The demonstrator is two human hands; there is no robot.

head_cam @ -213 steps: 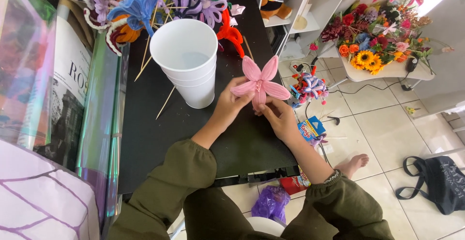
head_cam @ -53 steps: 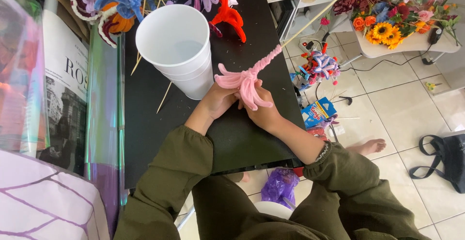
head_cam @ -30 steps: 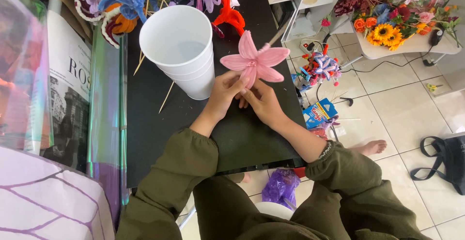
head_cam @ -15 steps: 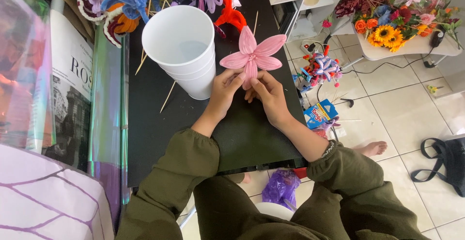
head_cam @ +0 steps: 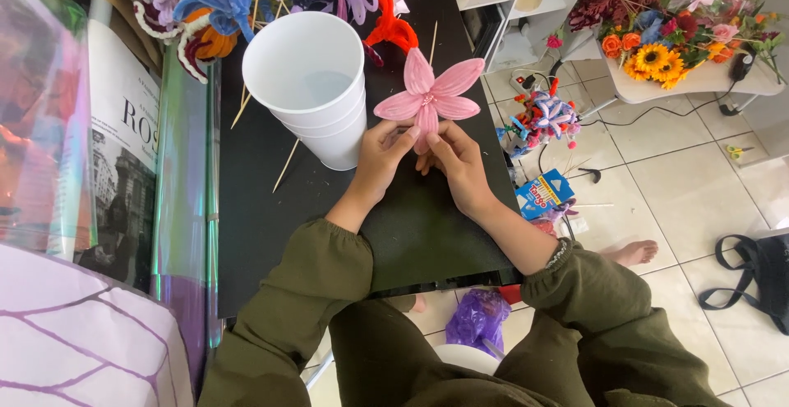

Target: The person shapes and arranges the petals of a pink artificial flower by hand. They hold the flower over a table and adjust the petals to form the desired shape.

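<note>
Between both hands: one pink five-petal pipe-cleaner flower (head_cam: pixel 429 96), bloom facing up, petals fanned away from the person, base pinched at the fingertips. Left hand (head_cam: pixel 383 149) and right hand (head_cam: pixel 454 157) both closed on that base, over the black tabletop (head_cam: pixel 411 226). Just left of the left hand: one stack of white plastic cups (head_cam: pixel 310 87), upright; contents can't tell. Beyond it, several pipe-cleaner flowers (head_cam: pixel 230 0), uncounted.

Bright, even daylight, soft shadows, sharp focus throughout, with wide-angle bending and glare at the upper-right edge.
</note>
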